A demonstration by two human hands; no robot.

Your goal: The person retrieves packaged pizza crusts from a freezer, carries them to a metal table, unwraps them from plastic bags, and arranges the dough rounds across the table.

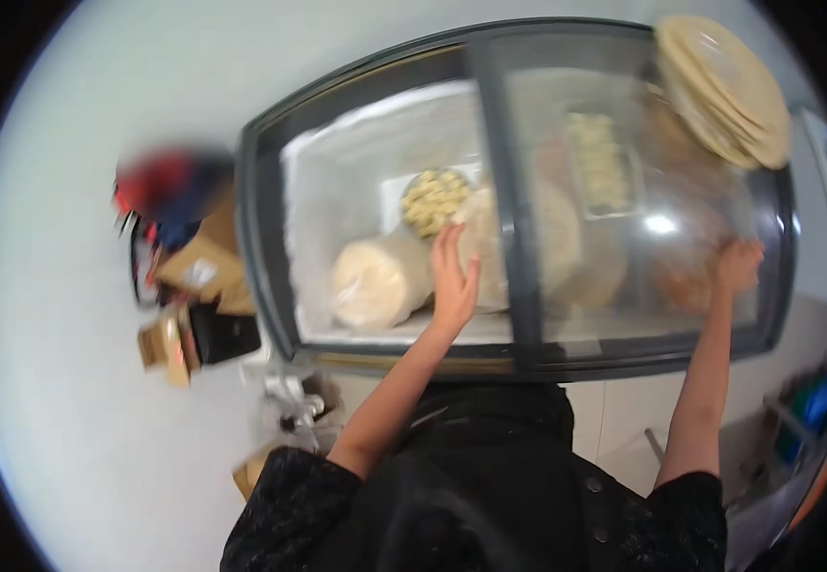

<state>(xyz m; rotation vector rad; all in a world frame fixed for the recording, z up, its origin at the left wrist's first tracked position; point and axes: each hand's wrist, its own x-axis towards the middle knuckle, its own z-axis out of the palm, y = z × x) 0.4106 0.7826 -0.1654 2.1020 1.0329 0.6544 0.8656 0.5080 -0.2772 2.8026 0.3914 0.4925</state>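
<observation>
A chest freezer (pixel 270 257) with frosted walls lies in front of me, its left half uncovered and a sliding glass lid (pixel 623 324) over its right half. My left hand (pixel 454 281) reaches into the opening with its fingers apart, beside a pale round wrapped stack (pixel 480 234). Left of it lies a wrapped cream-coloured roll (pixel 375 283), and behind is a bowl of pale yellow pieces (pixel 435 198). My right hand (pixel 739 265) is at the right part of the glass lid, fingers bent; whether it grips anything is unclear.
Stacked pale round sheets (pixel 723 91) rest on the freezer's back right corner. Under the glass are a tray of pale pieces (pixel 601 162) and brownish packages (pixel 685 281). Cardboard boxes (pixel 213 262) and a blurred red and blue item (pixel 170 181) stand to the left.
</observation>
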